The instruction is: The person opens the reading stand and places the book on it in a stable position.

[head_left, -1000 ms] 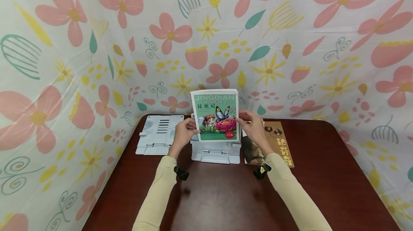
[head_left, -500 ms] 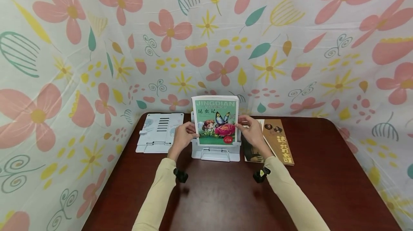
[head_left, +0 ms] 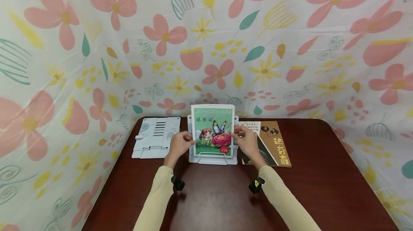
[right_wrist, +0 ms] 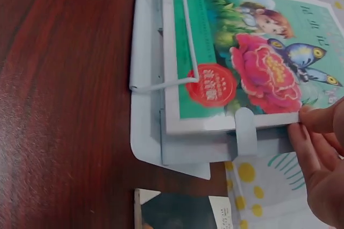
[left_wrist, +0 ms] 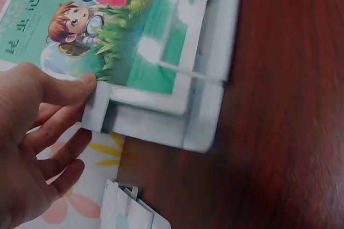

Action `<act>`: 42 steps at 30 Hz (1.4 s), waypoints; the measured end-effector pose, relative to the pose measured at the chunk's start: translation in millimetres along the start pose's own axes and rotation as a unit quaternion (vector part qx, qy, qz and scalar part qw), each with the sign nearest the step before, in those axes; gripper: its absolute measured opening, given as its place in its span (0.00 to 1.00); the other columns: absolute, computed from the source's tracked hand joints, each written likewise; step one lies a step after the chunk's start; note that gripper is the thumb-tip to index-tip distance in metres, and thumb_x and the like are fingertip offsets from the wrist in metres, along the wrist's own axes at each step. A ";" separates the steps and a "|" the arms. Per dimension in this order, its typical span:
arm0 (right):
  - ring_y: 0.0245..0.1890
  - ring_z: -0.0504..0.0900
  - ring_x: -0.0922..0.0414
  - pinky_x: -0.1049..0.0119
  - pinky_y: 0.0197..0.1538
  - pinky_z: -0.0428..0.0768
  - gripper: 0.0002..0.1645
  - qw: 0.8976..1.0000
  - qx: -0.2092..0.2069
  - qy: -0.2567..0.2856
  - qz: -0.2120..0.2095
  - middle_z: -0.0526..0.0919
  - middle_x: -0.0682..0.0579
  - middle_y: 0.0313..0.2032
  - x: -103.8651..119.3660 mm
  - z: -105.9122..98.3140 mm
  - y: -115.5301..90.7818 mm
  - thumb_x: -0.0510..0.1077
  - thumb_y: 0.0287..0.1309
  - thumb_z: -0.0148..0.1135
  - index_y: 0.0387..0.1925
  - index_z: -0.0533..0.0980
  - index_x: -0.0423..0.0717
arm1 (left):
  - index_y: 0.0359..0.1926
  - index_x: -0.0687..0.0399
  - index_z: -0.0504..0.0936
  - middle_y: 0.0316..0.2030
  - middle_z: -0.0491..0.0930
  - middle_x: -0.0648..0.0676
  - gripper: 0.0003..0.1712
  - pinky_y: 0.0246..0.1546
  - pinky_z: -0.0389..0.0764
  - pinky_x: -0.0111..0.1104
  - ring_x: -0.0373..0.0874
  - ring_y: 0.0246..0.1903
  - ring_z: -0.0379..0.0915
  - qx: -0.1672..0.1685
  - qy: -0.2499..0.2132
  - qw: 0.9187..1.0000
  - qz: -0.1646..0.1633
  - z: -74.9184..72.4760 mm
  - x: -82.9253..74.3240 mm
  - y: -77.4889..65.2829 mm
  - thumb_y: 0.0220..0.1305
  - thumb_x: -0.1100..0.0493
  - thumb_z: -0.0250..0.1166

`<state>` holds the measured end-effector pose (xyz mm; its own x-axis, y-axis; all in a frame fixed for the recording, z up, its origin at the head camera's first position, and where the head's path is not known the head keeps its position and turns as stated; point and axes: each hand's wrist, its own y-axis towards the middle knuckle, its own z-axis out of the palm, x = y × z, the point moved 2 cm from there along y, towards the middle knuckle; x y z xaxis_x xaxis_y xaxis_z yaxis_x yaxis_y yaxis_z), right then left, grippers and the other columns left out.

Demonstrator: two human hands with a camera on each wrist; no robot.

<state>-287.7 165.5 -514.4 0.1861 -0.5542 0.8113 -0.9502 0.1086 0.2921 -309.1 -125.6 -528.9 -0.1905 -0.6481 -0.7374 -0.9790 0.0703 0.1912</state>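
A green-covered children's book (head_left: 211, 129) with a butterfly, a girl and a pink flower leans upright on a white book stand (head_left: 213, 160). The stand's wire page holder (right_wrist: 191, 35) crosses in front of the lower cover. On the book's left edge, beside a white side clip (left_wrist: 98, 106), my left hand (head_left: 179, 145) pinches with the thumb in front and fingers behind. My right hand (head_left: 247, 143) pinches the right edge the same way, just above the other clip (right_wrist: 246, 132). Most of the stand's back plate is hidden behind the book.
Left of the book lies a second white book stand (head_left: 157, 136), folded flat. To the right is a brown and dark picture book (head_left: 279, 145), partly behind my right hand. The dark red wooden table (head_left: 213, 195) meets a flower-patterned cloth (head_left: 219, 44) at the back.
Both hands have lowered the book onto the stand. Its lower edge, earlier above the wire holder, now sits behind that wire. The head view has shifted slightly.
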 end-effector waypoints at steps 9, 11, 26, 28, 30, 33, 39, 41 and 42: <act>0.39 0.89 0.46 0.54 0.43 0.87 0.11 1.000 -0.017 -0.004 -0.005 0.89 0.42 0.39 -3.0 7.5 -9.3 0.37 0.59 0.71 0.44 0.83 0.39 | 0.30 0.53 0.87 0.27 0.84 0.50 0.06 0.30 0.79 0.37 0.42 0.28 0.77 -0.039 0.012 0.999 0.017 3.7 5.3 -9.4 0.55 0.59 0.77; 0.40 0.89 0.45 0.54 0.44 0.87 0.12 1.000 -0.026 0.004 -0.014 0.88 0.41 0.40 -5.4 3.4 -12.5 0.36 0.59 0.70 0.45 0.82 0.38 | 0.33 0.56 0.86 0.29 0.83 0.54 0.08 0.32 0.79 0.39 0.45 0.29 0.77 -0.066 -0.005 0.997 0.031 7.3 4.3 -10.8 0.53 0.61 0.78; 0.59 0.80 0.34 0.46 0.59 0.81 0.33 0.987 0.137 -0.001 0.090 0.77 0.24 0.59 -24.3 12.8 -83.4 0.37 0.66 0.62 0.66 0.65 0.21 | 0.63 0.73 0.75 0.49 0.85 0.67 0.27 0.49 0.84 0.49 0.59 0.49 0.84 0.036 -0.051 0.991 -0.116 23.1 13.0 -64.4 0.71 0.57 0.61; 0.60 0.80 0.35 0.45 0.59 0.80 0.34 0.986 0.143 -0.019 0.080 0.76 0.25 0.60 -22.7 16.6 -85.9 0.39 0.66 0.63 0.67 0.65 0.22 | 0.63 0.74 0.75 0.50 0.85 0.67 0.27 0.51 0.84 0.49 0.59 0.51 0.84 0.037 -0.049 0.992 -0.110 24.4 11.7 -64.2 0.71 0.58 0.61; 0.58 0.81 0.36 0.43 0.57 0.81 0.36 0.986 0.144 -0.048 0.065 0.77 0.26 0.60 -21.4 18.7 -86.0 0.41 0.65 0.64 0.67 0.65 0.23 | 0.64 0.73 0.75 0.51 0.85 0.67 0.27 0.52 0.84 0.49 0.59 0.52 0.83 0.048 -0.042 0.992 -0.109 26.1 9.5 -62.4 0.71 0.57 0.61; 0.51 0.84 0.37 0.44 0.53 0.82 0.39 0.983 0.154 -0.081 0.056 0.77 0.26 0.60 -21.0 22.5 -83.1 0.44 0.66 0.64 0.70 0.63 0.25 | 0.63 0.74 0.75 0.52 0.84 0.68 0.28 0.53 0.83 0.50 0.60 0.54 0.82 0.070 -0.020 0.992 -0.103 27.3 5.9 -58.5 0.71 0.57 0.61; 0.47 0.85 0.37 0.44 0.50 0.81 0.43 0.972 0.201 -0.107 0.054 0.75 0.25 0.61 -20.0 29.1 -69.5 0.48 0.69 0.61 0.73 0.57 0.26 | 0.64 0.74 0.74 0.51 0.83 0.70 0.29 0.52 0.82 0.52 0.62 0.51 0.81 0.089 0.044 0.992 -0.073 32.0 3.6 -45.1 0.71 0.55 0.61; 0.48 0.85 0.36 0.43 0.52 0.81 0.43 0.970 0.213 -0.105 0.057 0.75 0.24 0.61 -19.9 30.7 -63.3 0.49 0.70 0.59 0.73 0.56 0.25 | 0.64 0.73 0.74 0.46 0.83 0.70 0.29 0.48 0.81 0.52 0.63 0.46 0.81 0.093 0.061 0.992 -0.066 34.9 4.7 -40.2 0.71 0.55 0.60; 0.52 0.83 0.35 0.42 0.54 0.80 0.43 0.969 0.218 -0.106 0.058 0.75 0.24 0.61 -20.2 31.4 -60.0 0.50 0.70 0.59 0.73 0.56 0.25 | 0.65 0.73 0.74 0.45 0.83 0.70 0.29 0.47 0.81 0.52 0.63 0.45 0.81 0.093 0.068 0.991 -0.064 36.4 5.2 -37.9 0.71 0.55 0.60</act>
<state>-242.3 144.2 -564.2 0.0602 -0.7215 0.6898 -0.9856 -0.1522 -0.0732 -275.6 -104.0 -563.6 -0.0651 -0.7560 -0.6514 -0.9932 0.1120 -0.0306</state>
